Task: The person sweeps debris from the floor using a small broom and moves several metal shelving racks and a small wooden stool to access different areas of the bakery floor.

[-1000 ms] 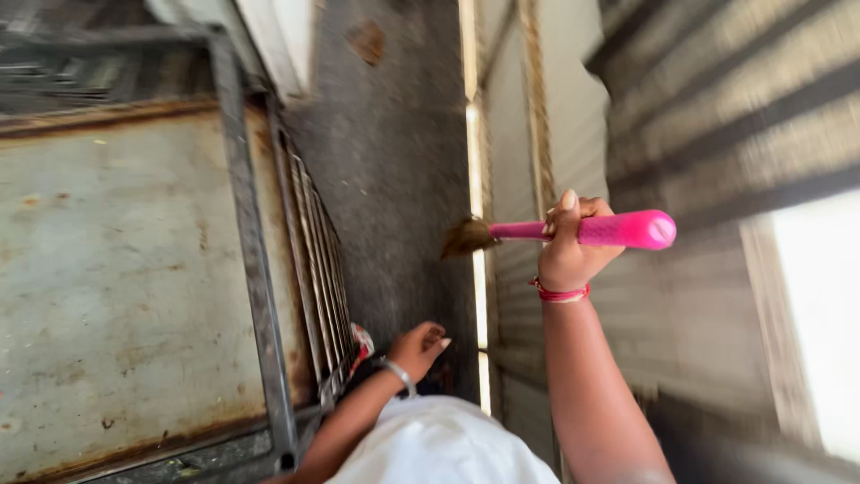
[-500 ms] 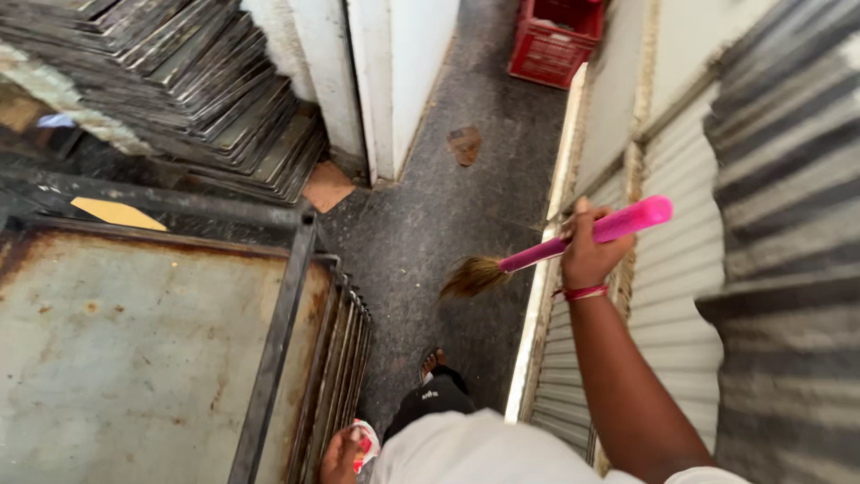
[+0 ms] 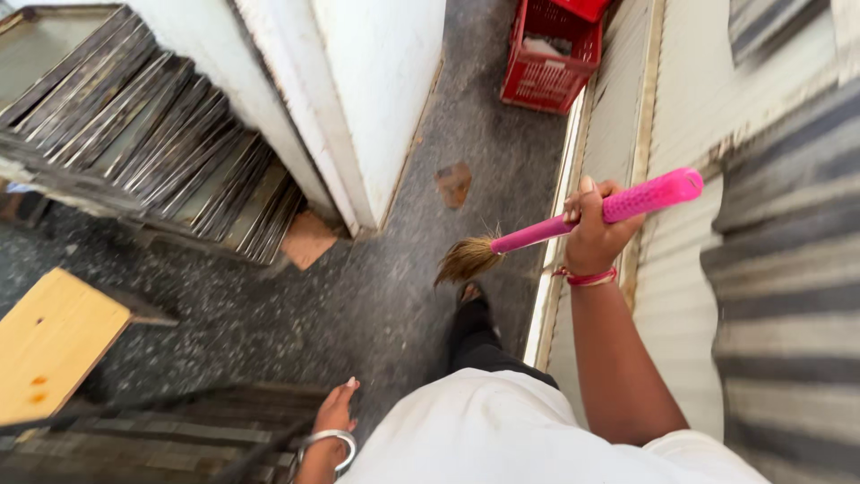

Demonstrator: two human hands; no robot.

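R hand point(image 3: 593, 235) clenched round pink broom point(image 3: 573, 224) handle, centre-right of frame. Long axis slanting upper right to lower left; bristle end low, left of R hand, over grey floor point(image 3: 376, 296). L hand point(image 3: 334, 421) bottom centre, loose, holding nothing, well apart. Red crate point(image 3: 546, 58) top.

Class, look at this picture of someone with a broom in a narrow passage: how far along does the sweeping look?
Done: little can be judged; the speckled floor shows no swept pile. In hand: the right hand grips the pink broom with its bristles lifted off the floor; the left hand hangs empty by a metal rack. Left: flat brown bits lie ahead, towards the red crate.
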